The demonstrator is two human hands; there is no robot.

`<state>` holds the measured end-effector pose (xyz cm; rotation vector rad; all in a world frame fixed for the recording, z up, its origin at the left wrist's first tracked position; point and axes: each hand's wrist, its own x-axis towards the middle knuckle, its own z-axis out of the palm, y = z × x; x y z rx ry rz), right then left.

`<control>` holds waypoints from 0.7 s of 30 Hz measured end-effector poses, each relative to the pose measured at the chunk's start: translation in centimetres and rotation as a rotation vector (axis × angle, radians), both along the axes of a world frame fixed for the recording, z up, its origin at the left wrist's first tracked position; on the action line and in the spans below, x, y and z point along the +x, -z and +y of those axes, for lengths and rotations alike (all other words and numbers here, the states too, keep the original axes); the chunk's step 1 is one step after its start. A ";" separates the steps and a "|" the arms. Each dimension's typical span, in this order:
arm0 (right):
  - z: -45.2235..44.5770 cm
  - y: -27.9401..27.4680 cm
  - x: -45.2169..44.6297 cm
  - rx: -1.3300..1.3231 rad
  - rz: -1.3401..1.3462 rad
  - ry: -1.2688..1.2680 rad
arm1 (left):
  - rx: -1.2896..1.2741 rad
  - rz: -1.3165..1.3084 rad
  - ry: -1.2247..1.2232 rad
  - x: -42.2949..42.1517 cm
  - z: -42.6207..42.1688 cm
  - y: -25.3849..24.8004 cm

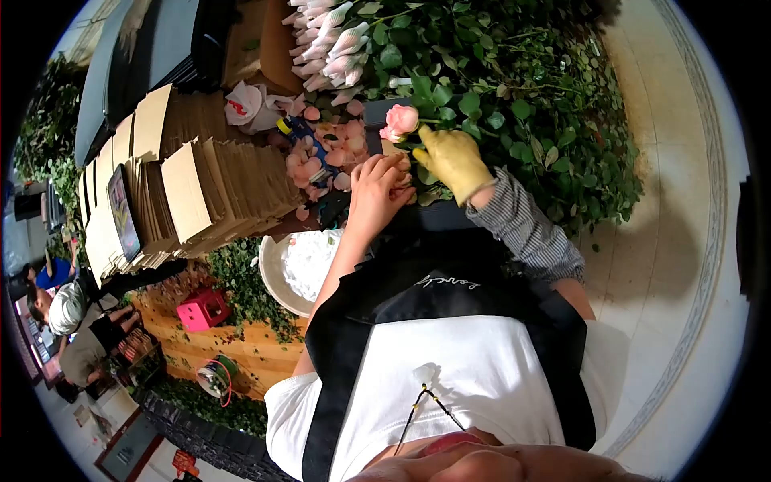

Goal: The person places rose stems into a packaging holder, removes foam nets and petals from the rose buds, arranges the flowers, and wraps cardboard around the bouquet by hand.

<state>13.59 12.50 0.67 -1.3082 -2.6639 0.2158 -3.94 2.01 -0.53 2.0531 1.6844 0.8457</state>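
Observation:
A pink rose (400, 122) stands out at the fingertips of my right hand (452, 163), which wears a yellow glove. The gloved thumb and fingers are closed around the rose's stem just below the bloom. My bare left hand (379, 191) is close by, below and to the left of the bloom. Its fingers are curled over something pale at the dark work edge; what it is stays mostly hidden. Loose pink petals (345, 145) lie to the left of my left hand. Leafy rose stems (514, 104) are heaped beyond and beside my glove.
Wrapped white-pink roses (329, 44) lie at the top. Folded cardboard sheets (197, 189) stand stacked at left, a phone (122, 210) leaning on them. Below are a round tub (273, 277) with white material, a pink stool (203, 309) and a spool (215, 377). Another person (76, 321) sits far left.

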 end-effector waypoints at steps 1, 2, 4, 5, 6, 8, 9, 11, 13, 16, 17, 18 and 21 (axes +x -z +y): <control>0.6 0.7 -0.1 -0.058 0.035 -0.061 | 0.002 0.001 0.005 0.1 0.1 -0.1; 1.4 1.8 0.1 -0.103 0.069 -0.085 | 0.023 -0.011 -0.005 0.2 0.0 -0.3; 2.0 1.6 0.8 -0.253 0.202 -0.126 | 0.045 -0.018 -0.023 -0.1 -0.2 0.1; 2.3 1.5 1.3 -0.361 0.299 -0.139 | 0.015 -0.139 -0.057 -0.5 -0.5 1.0; 2.4 1.5 1.6 -0.387 0.206 -0.114 | -0.016 -0.259 -0.084 -0.9 -0.5 1.2; 2.1 1.9 1.4 -0.332 0.156 -0.092 | -0.008 -0.228 -0.315 -1.3 -0.4 1.6; 1.8 1.9 1.0 -0.280 0.102 -0.080 | -0.008 -0.174 -0.438 -1.3 -0.1 1.2; 1.4 1.7 0.3 -0.274 0.043 -0.064 | -0.097 -0.262 -0.474 -1.4 1.3 2.2; 1.5 2.2 0.3 -0.250 0.037 -0.050 | -0.153 -0.224 -0.477 -0.3 3.1 3.6; 1.6 2.2 0.7 -0.240 0.007 -0.064 | -0.282 -0.358 -0.423 0.5 5.2 5.3; 1.6 2.2 0.8 -0.243 0.017 -0.089 | -0.321 -0.424 -0.450 0.7 5.5 5.8; 1.5 1.7 1.0 -0.241 0.043 -0.104 | -0.317 -0.424 -0.451 0.4 5.7 5.4; 0.5 -2.6 1.7 -0.319 0.134 -0.079 | -0.571 -0.759 -0.272 -0.7 5.4 5.3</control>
